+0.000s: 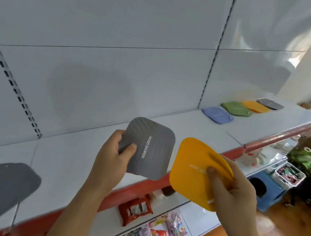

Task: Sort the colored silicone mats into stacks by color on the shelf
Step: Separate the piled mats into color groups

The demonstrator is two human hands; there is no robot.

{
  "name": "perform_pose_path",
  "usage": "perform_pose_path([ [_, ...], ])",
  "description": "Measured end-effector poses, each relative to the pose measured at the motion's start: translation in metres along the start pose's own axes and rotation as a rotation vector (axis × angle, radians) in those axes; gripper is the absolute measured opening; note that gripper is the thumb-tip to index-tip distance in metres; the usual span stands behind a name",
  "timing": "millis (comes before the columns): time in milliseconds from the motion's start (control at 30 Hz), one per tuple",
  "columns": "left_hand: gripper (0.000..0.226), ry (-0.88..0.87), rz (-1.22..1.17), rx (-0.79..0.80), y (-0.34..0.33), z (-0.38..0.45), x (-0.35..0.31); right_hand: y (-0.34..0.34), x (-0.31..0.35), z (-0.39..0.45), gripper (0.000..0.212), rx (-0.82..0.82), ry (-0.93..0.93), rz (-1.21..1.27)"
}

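Note:
My left hand [110, 157] grips a grey ribbed mat [149, 147] printed "REMOVE ODOR", thumb on its face, above the white shelf [72, 159]. My right hand [231, 192] pinches an orange mat [189, 169], held out past the shelf's front edge; a second orange edge shows under my fingers. Another grey mat [1, 191] lies flat at the shelf's near left. Far right on the shelf lie a blue mat [218, 115], a green mat [236, 108], an orange mat [255, 106] and a grey mat [270, 103] in a row.
A red rail [281, 136] runs along the shelf's front edge. A lower shelf holds red snack packets [135, 210] and other packets. At the right, on a wooden floor, stand a blue stool [268, 191], a basket of goods [289, 173] and green packages [308, 161].

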State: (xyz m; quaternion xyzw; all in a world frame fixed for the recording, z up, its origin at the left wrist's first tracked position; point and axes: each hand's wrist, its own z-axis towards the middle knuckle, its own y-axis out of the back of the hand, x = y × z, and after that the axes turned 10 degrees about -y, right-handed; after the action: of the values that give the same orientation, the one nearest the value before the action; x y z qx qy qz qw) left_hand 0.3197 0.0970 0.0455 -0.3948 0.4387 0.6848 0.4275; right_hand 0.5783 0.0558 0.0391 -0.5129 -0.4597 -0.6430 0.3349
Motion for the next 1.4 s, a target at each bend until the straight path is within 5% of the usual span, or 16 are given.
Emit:
perform_pose_path([
  [267,0.018,-0.039,-0.037,0.137,-0.164,0.019,-0.034,0.129,-0.052,0.06,0.023,-0.198,-0.098,0.014],
  [833,0.017,0.016,-0.203,0.184,-0.437,0.173,-0.036,0.254,-0.099,0.29,0.022,-0.347,-0.161,-0.076],
  [1400,0.012,0.13,-0.192,-0.112,-0.647,0.245,-0.066,0.394,-0.16,0.533,0.026,-0.051,-0.092,-0.095],
])
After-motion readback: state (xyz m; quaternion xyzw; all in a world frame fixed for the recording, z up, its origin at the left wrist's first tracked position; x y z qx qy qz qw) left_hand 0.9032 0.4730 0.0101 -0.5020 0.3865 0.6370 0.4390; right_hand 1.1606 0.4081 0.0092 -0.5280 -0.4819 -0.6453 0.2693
